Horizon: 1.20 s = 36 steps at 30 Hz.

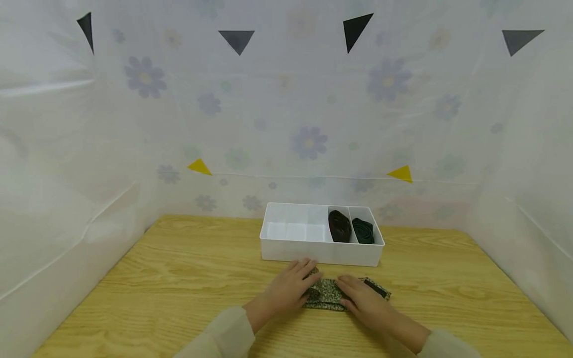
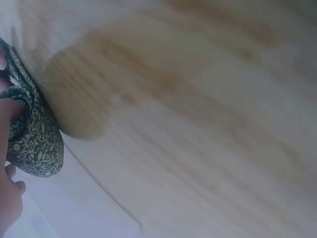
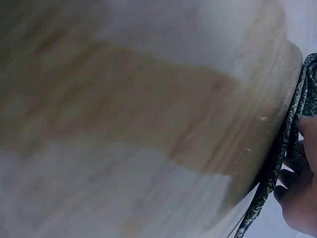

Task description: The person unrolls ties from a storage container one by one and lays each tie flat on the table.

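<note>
A dark green necktie point(image 1: 330, 293) with a cream floral pattern lies folded in layers on the table in front of the box. My left hand point(image 1: 293, 286) holds its left end, where the fabric bends up into a loop; the left wrist view shows that looped end of the necktie point(image 2: 42, 144) close up, with fingers tucked at the fold. On the right part of the fabric my right hand point(image 1: 364, 301) rests with fingers extended, pressing it down. Beyond that hand the right end sticks out, showing a black patch. The right wrist view catches the layered edge of the necktie point(image 3: 285, 144).
Behind the hands stands a white divided box point(image 1: 309, 251). Its right compartments hold a dark brown coiled roll point(image 1: 339, 226) and a dark green coiled roll point(image 1: 363, 231). The wooden table point(image 1: 192, 263) meets a pale flowered curtain point(image 1: 268, 124) at the back and plain sheeting at both sides.
</note>
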{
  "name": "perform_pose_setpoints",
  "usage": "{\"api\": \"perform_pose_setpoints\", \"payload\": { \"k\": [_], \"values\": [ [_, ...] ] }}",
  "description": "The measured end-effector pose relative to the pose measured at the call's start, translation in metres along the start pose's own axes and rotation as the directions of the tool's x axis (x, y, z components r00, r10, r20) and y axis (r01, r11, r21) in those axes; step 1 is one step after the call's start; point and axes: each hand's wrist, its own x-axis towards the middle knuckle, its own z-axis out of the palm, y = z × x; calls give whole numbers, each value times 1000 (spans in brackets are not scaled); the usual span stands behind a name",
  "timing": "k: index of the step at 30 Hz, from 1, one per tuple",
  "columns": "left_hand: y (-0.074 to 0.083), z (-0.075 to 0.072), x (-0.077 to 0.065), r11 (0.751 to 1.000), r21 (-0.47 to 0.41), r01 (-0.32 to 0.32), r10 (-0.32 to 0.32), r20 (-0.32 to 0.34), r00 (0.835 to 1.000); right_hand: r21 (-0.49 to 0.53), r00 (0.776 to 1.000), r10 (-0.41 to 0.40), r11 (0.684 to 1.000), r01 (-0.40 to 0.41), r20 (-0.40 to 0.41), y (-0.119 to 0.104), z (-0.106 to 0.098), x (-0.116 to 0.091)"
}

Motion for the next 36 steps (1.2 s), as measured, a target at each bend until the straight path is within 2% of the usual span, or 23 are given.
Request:
{"api": "perform_pose_setpoints", "payload": {
  "k": [6, 12, 20, 22, 27, 31, 33, 34, 36],
  "values": [
    [1, 1, -2, 994, 80, -70, 72, -24, 997, 33, 997, 16, 999, -19, 81, 0, 4, 0],
    [2, 1, -5, 993, 73, -97, 99, -16, 995, 24, 996, 21, 999, -23, 87, 0, 6, 0],
    [-1, 2, -10, 990, 77, -122, 132, -143, 981, 33, 994, 11, 999, -14, 108, -1, 4, -1],
    [-2, 3, -11, 990, 77, -121, 132, -158, 979, 31, 994, 9, 999, -13, 113, -1, 4, -1],
    [-3, 3, -14, 990, 77, -116, 126, -147, 981, -4, 994, -13, 1000, 13, 108, -1, 4, -2],
    [-1, 1, -17, 989, 108, -105, 113, -70, 991, -42, 995, -27, 999, 31, 99, -1, 5, -2],
    [-1, 0, -18, 987, 124, -106, 114, -59, 992, -55, 995, -27, 998, 32, 98, -1, 5, -2],
    [0, 0, -19, 987, 123, -102, 110, -58, 992, -58, 995, -26, 998, 32, 96, -1, 6, -2],
    [-1, 1, -20, 987, 122, -107, 120, -98, 988, -61, 995, -25, 998, 31, 97, -1, 5, -3]
  ]
}}
